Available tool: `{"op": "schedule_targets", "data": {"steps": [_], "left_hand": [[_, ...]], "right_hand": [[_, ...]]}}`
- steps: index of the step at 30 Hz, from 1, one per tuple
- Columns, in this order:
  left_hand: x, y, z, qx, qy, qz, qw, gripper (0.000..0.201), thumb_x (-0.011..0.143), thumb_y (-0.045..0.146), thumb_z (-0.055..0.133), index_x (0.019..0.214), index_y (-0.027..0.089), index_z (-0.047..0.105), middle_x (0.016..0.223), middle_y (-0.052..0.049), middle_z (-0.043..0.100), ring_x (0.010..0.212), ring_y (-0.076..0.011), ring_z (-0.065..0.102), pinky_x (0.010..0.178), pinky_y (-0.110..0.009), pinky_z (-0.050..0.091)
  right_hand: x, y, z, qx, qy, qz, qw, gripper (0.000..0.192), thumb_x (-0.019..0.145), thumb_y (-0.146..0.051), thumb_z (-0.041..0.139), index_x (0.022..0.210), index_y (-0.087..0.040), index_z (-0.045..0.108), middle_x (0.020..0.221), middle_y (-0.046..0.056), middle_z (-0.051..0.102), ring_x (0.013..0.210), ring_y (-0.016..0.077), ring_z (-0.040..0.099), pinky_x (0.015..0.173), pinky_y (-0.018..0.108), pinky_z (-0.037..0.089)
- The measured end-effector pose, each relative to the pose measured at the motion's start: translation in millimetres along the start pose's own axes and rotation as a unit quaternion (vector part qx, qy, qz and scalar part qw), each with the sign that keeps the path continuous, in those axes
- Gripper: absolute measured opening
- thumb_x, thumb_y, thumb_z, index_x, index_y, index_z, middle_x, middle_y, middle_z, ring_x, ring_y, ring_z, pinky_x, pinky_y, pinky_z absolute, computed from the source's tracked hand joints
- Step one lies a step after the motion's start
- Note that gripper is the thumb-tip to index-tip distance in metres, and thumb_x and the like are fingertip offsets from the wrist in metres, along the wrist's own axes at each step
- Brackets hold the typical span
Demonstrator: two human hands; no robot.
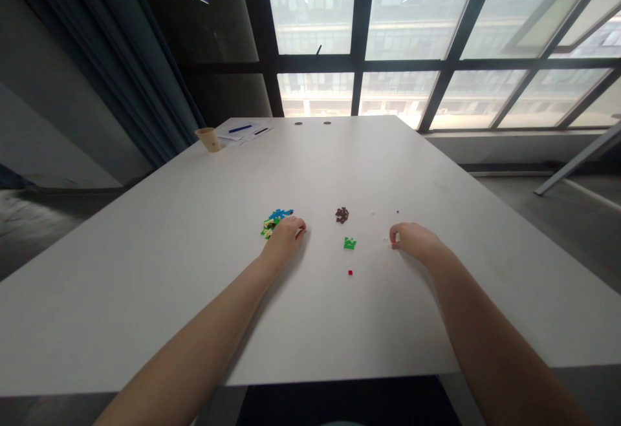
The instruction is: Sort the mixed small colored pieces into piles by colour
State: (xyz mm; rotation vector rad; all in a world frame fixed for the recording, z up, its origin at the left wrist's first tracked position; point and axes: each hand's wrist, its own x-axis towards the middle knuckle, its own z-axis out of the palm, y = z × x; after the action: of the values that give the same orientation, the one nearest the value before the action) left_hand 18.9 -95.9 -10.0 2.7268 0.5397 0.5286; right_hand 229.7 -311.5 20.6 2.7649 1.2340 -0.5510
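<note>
Pile (268, 226) partly hidden behind left hand (287, 232); right hand (412, 238), contents unclear.

- Place: reads as an office or meeting room
- Centre to 6 o'clock: large plain white table (310, 167); two round insets (327, 123) near far edge
- 10 o'clock: papers (242, 135), blue pen (239, 128) on top, beige cup (210, 140) just beside
- 12 to 2: dark-framed windows (359, 64), large building (412, 25) outside
- 10, farther out: long blue-grey curtain (145, 77)
- 3: grey floor (572, 219)
</note>
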Motion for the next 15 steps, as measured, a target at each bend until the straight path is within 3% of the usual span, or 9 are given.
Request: {"op": "schedule_targets", "data": {"steps": [6, 15], "left_hand": [[0, 0, 0.1, 0.007, -0.004, -0.001, 1.000, 0.016, 0.078, 0.016, 0.044, 0.076, 0.016, 0.059, 0.083, -0.007, 0.063, 0.086, -0.0200, 0.056, 0.085, -0.034, 0.042], [0, 0, 1.2, 0.012, -0.002, 0.002, 1.000, 0.016, 0.077, 0.016, 0.044, 0.076, 0.017, 0.059, 0.083, -0.007, 0.064, 0.084, -0.0198, 0.056, 0.084, -0.034, 0.042]], "right_hand": [[-7, -5, -7, 0.003, 0.013, 0.025, 1.000, 0.018, 0.074, -0.018, 0.056, 0.085, -0.022, 0.070, 0.095, 0.009, 0.067, 0.090, 0.0193, 0.061, 0.072, 0.025, 0.042], [-12, -13, -11, -0.013, 0.034, 0.064, 0.997, 0.018, 0.074, -0.017, 0.055, 0.084, -0.019, 0.070, 0.097, 0.010, 0.067, 0.088, 0.0212, 0.062, 0.069, 0.028, 0.044]]}}
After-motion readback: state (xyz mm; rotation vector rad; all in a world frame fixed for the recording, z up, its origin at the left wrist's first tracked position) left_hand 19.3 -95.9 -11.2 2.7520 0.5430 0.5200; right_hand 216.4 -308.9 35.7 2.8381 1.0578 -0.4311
